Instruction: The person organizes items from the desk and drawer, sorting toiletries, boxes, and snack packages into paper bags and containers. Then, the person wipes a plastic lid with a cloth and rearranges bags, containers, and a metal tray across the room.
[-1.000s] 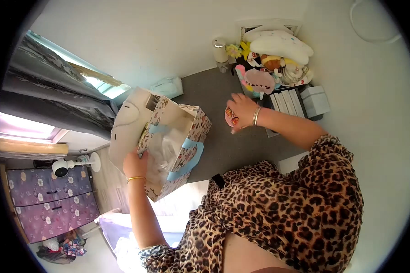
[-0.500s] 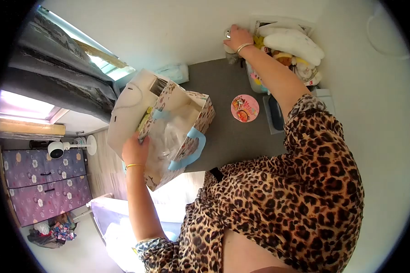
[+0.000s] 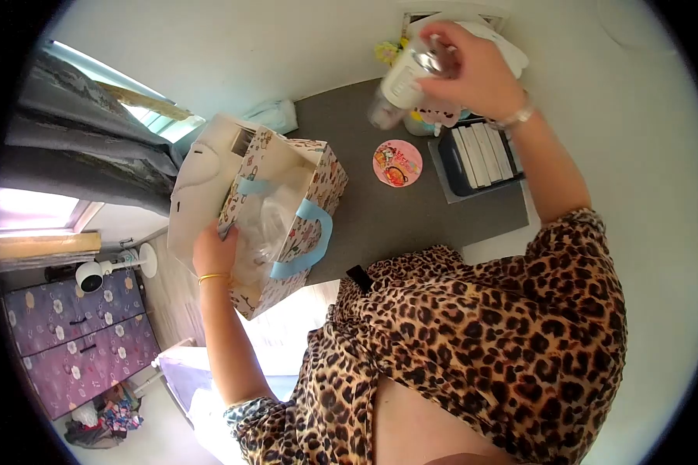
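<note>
My left hand (image 3: 215,248) is closed on the rim of a patterned paper gift bag (image 3: 327,182) with light blue handles. Crumpled clear plastic (image 3: 267,229) fills part of the bag's inside. Up at the right, my right hand (image 3: 481,74) grips a white bottle (image 3: 405,84) by its silver top, holding it tilted above the back of the desk. A clear, blurred container (image 3: 384,114) shows just below the bottle. Nearby is a dark tray (image 3: 456,159) holding several white upright items.
A round pink picture disc (image 3: 398,163) lies on the grey desk (image 3: 357,232). A pale plastic packet (image 3: 275,116) rests by the wall. Yellow flowers (image 3: 386,52) and a white plush-like thing (image 3: 512,54) stand at the back. Left are a grey curtain (image 3: 85,132) and a white fan (image 3: 89,277).
My right hand has lifted the white bottle from near the wall and brought it right and towards me. The dark tray has come into fuller view. My left hand stays on the bag.
</note>
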The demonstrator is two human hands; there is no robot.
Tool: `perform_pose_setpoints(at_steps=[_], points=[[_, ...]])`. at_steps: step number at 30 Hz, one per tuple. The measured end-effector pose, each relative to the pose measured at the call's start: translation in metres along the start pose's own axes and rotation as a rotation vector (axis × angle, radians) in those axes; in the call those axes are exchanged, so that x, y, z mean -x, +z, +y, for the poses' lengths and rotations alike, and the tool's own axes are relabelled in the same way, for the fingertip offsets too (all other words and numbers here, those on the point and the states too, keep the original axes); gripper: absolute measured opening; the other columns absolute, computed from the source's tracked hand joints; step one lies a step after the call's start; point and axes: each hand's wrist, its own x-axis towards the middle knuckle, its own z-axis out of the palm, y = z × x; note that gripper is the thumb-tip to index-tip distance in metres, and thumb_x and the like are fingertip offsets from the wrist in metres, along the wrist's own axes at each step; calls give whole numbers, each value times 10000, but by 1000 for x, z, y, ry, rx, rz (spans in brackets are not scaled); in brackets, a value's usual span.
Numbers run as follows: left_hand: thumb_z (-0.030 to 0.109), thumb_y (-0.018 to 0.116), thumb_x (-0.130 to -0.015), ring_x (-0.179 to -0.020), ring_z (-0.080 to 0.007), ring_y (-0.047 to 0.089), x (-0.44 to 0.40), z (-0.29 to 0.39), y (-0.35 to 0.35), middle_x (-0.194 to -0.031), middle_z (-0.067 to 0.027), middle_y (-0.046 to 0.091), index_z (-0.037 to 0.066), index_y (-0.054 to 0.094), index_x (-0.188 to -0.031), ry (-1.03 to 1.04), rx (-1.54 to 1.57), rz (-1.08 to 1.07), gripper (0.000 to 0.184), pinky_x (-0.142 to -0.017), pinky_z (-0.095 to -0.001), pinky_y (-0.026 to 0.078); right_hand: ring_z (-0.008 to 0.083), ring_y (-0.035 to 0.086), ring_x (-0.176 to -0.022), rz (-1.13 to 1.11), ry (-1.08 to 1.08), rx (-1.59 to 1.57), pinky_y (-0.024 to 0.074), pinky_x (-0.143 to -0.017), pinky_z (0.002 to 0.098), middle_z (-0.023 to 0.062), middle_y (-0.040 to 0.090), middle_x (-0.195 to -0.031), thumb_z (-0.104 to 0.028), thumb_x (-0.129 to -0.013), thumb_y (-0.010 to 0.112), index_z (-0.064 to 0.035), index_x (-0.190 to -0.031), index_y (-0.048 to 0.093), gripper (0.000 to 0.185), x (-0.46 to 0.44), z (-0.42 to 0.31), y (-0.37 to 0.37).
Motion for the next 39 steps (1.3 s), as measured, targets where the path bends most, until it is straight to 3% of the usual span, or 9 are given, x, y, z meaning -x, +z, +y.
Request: perform_pose_setpoints(at_steps=[6, 16, 20, 26, 29, 31, 32, 36, 39], points=[[366, 617, -781, -874, -383, 596, -4, -12, 5, -918, -220, 630, 12, 613, -1004, 84, -9, -27, 418, -726, -443, 470, 124, 546, -622, -176, 246, 63, 479, -598, 260, 44, 575, -790, -124, -637, 733, -46, -1091, 523, 507, 73, -10, -25], [283, 607, -806, -813, -379, 616, 1, -7, -8, -853, -217, 639, 38, 605, -1074, 97, 30, -131, 363, -705, -424, 479, 214, 596, -647, -288, 379, 98, 475, -591, 318, 116, 555, -750, -100, -623, 707, -29, -978, 451, 443, 157, 27, 64], [266, 605, -807, -811, -370, 620, 14, -17, -5, -863, -205, 645, 55, 611, -1070, 115, 103, -100, 338, -700, -417, 482, 289, 613, -751, -552, 451, 156, 484, -653, 366, 176, 574, -871, -169, -618, 774, -25, -1068, 407, 599, 154, 32, 54], [225, 594, -805, -855, -354, 617, 50, -1, -15, -907, -191, 648, 89, 615, -1083, 116, 328, 41, 310, -733, -402, 480, 381, 585, -911, -1040, 362, 428, 482, -767, 411, 263, 564, -949, -422, -623, 791, 31, -1104, 403, 766, 130, 13, 25], [209, 589, -793, -869, -354, 610, 65, -5, -10, -928, -181, 648, 100, 614, -1088, 48, 368, -8, 315, -741, -408, 476, 381, 584, -914, -1007, 175, 484, 475, -776, 431, 252, 574, -965, -467, -716, 703, 31, -1111, 446, 685, 71, 9, 39], [205, 587, -785, -869, -353, 607, 64, -13, -1, -917, -176, 650, 110, 612, -1093, 58, 332, -18, 323, -739, -419, 475, 377, 582, -925, -940, 43, 568, 466, -788, 444, 224, 588, -990, -470, -797, 610, 8, -1078, 495, 566, 3, 13, 79], [203, 587, -781, -869, -353, 605, 67, -13, 1, -912, -173, 651, 116, 611, -1095, 67, 307, -20, 327, -738, -425, 475, 369, 581, -935, -769, -117, 364, 460, -794, 446, 196, 603, -997, -407, -832, 590, -22, -1101, 507, 477, -16, 40, 115], [211, 596, -767, -854, -354, 605, 64, 10, -8, -903, -179, 647, 135, 609, -1102, 15, 192, -139, 344, -737, -437, 474, 366, 558, -1049, -852, -198, 314, 445, -892, 438, 198, 576, -1157, -312, -821, 616, -93, -1301, 422, 562, -93, 74, 270], [195, 607, -755, -847, -374, 600, 50, 23, -5, -892, -191, 641, 139, 616, -1091, 53, 184, -170, 341, -744, -447, 471, 360, 570, -1036, -878, -42, 277, 457, -878, 446, 184, 590, -1141, -270, -798, 627, -117, -1252, 494, 498, -100, 108, 375]])
